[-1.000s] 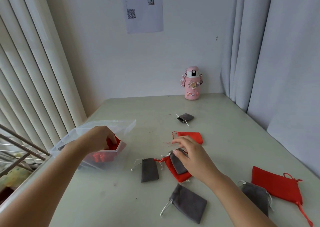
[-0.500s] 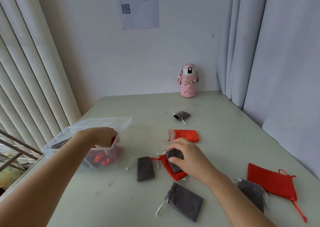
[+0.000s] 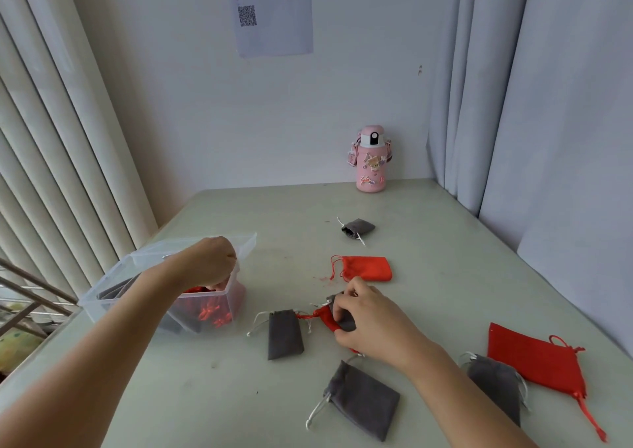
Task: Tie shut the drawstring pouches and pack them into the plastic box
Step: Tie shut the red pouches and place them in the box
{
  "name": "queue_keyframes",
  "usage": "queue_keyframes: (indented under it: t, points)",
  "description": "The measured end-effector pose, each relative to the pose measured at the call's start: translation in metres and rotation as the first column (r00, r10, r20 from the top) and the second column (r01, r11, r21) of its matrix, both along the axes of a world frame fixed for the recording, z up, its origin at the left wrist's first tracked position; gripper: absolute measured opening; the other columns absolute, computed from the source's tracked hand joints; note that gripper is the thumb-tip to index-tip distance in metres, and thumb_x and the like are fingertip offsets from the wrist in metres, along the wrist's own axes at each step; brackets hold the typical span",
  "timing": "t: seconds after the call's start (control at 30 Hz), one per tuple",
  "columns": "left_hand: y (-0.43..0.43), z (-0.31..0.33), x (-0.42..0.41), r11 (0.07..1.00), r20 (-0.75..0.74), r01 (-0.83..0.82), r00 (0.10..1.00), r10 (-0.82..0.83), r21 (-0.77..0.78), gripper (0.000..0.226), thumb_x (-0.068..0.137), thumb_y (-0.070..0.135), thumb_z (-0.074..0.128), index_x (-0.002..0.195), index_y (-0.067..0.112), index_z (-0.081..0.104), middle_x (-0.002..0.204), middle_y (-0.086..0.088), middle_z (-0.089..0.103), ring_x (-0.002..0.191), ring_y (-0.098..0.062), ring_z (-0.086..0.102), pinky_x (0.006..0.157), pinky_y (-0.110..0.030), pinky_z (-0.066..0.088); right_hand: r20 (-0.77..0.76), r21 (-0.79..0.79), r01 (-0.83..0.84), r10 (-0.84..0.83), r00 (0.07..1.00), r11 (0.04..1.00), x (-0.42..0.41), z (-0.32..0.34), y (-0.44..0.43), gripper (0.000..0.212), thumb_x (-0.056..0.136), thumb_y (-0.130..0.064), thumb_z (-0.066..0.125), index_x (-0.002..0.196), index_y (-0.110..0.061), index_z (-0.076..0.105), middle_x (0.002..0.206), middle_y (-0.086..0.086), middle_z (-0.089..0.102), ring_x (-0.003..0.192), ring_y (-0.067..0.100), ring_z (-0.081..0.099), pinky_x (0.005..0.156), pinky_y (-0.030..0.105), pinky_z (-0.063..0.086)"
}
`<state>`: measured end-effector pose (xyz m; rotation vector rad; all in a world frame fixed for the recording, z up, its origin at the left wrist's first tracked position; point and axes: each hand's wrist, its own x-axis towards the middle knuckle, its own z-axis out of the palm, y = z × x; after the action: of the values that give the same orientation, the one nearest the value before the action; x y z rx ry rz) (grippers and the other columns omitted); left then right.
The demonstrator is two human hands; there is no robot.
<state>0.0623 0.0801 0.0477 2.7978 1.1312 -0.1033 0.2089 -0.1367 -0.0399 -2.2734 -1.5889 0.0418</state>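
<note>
Nearest, a flat grey velvet drawstring pouch (image 3: 363, 403) lies loose on the table, with 2 more to its right, a crumpled grey pouch (image 3: 493, 382) and a large red pouch (image 3: 537, 358). Beyond, the right hand (image 3: 373, 324) curls its fingers round a small grey pouch (image 3: 334, 300) lying on a red fabric pouch (image 3: 325, 319). These look soft, light and limp, so the cords at the mouth seem the best hold. The left hand (image 3: 209, 266) hangs curled over the clear plastic box (image 3: 102, 305); whether it holds anything I cannot tell.

Plastic box (image 3: 102, 302) left of scattered pouches (image 3: 284, 334) on table (image 3: 428, 259), bottle (image 3: 371, 163) behind them.
</note>
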Motion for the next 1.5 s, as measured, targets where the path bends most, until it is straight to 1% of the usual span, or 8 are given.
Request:
queue_keyframes:
  t: [0.23, 0.47, 0.57, 0.7, 0.87, 1.0, 1.13, 1.5]
  points:
    - [-0.009, -0.007, 0.004, 1.000, 0.138, -0.026, 0.990, 0.024, 0.008, 0.035, 0.092, 0.017, 0.050, 0.063, -0.001, 0.060, 0.063, -0.010, 0.060, 0.055, -0.019, 0.048, 0.058, -0.024, 0.039, 0.070, -0.015, 0.028, -0.027, 0.997, 1.000, 0.000, 0.006, 0.001, 0.014, 0.084, -0.017, 0.056, 0.098, -0.019, 0.057, 0.098, -0.008, 0.036, 0.080, 0.012, 0.039, 0.062, 0.022, 0.029]
    - [-0.022, 0.001, 0.007, 0.994, 0.209, -0.105, 0.973, 0.096, 0.036, 0.036, 0.092, 0.023, 0.054, 0.061, 0.005, 0.059, 0.062, -0.007, 0.061, 0.059, -0.022, 0.054, 0.058, -0.026, 0.043, 0.115, 0.016, 0.115, -0.116, 0.987, 0.993, 0.003, 0.005, 0.006, 0.018, 0.089, -0.015, 0.048, 0.104, -0.017, 0.057, 0.106, 0.004, 0.061, 0.096, 0.026, 0.058, 0.063, 0.028, 0.028]
    - [-0.039, 0.006, 0.012, 0.979, 0.360, -0.092, 0.933, 0.021, 0.181, 0.025, 0.091, 0.029, 0.056, 0.094, 0.007, 0.068, 0.098, -0.010, 0.068, 0.092, -0.028, 0.060, 0.076, -0.031, 0.046, 0.047, 0.134, 0.211, -0.219, 0.975, 0.968, 0.010, 0.010, 0.003, 0.017, 0.091, -0.019, 0.049, 0.107, -0.019, 0.054, 0.099, 0.004, 0.068, 0.091, 0.027, 0.062, 0.064, 0.029, 0.031]
    - [-0.080, 0.001, 0.028, 0.987, 0.608, 0.090, 0.794, 0.010, -0.134, 0.017, 0.088, 0.029, 0.062, 0.082, 0.016, 0.070, 0.077, 0.002, 0.070, 0.074, -0.017, 0.064, 0.070, -0.028, 0.048, -0.041, 0.280, 0.271, -0.270, 0.962, 0.921, 0.013, 0.018, -0.004, 0.012, 0.090, -0.017, 0.052, 0.101, -0.019, 0.053, 0.089, 0.001, 0.065, 0.081, 0.027, 0.061, 0.061, 0.031, 0.034]
    - [-0.119, -0.034, 0.053, 0.694, 0.582, 0.287, 0.780, 0.232, -0.661, 0.036, 0.089, 0.034, 0.061, 0.086, 0.000, 0.070, 0.081, -0.010, 0.073, 0.069, -0.016, 0.069, 0.065, -0.025, 0.056, -0.102, 0.415, 0.145, -0.113, 0.988, 0.898, 0.008, 0.020, -0.006, 0.009, 0.086, -0.015, 0.059, 0.087, -0.019, 0.051, 0.076, -0.010, 0.050, 0.063, 0.010, 0.048, 0.060, 0.027, 0.041]
    - [-0.122, -0.060, 0.060, 0.568, 0.631, 0.356, 0.655, 0.415, -0.742, 0.036, 0.091, 0.029, 0.059, 0.094, -0.006, 0.069, 0.094, -0.024, 0.070, 0.081, -0.027, 0.069, 0.076, -0.030, 0.058, -0.196, 0.420, 0.084, 0.000, 0.981, 0.904, 0.007, 0.015, 0.000, 0.011, 0.081, -0.013, 0.064, 0.083, -0.019, 0.056, 0.086, -0.006, 0.058, 0.071, 0.009, 0.052, 0.067, 0.031, 0.048]
    - [-0.119, -0.064, 0.059, 0.430, 0.640, 0.476, 0.537, 0.549, -0.768, 0.022, 0.095, 0.010, 0.051, 0.091, -0.002, 0.068, 0.086, -0.019, 0.072, 0.075, -0.024, 0.071, 0.067, -0.026, 0.058, -0.218, 0.488, 0.093, 0.017, 0.976, 0.868, 0.011, 0.013, 0.002, 0.015, 0.080, -0.012, 0.070, 0.080, -0.021, 0.058, 0.082, -0.014, 0.049, 0.072, 0.000, 0.050, 0.065, 0.012, 0.039]
    - [-0.116, -0.071, 0.056, 0.343, 0.663, 0.569, 0.599, 0.449, -0.747, 0.023, 0.095, 0.008, 0.048, 0.101, -0.004, 0.067, 0.099, -0.022, 0.070, 0.091, -0.027, 0.070, 0.083, -0.030, 0.056, -0.266, 0.457, 0.182, -0.062, 0.962, 0.870, 0.011, 0.016, -0.002, 0.034, 0.074, -0.001, 0.062, 0.093, -0.023, 0.045, 0.068, -0.008, 0.046, 0.066, 0.001, 0.050, 0.057, 0.011, 0.036]
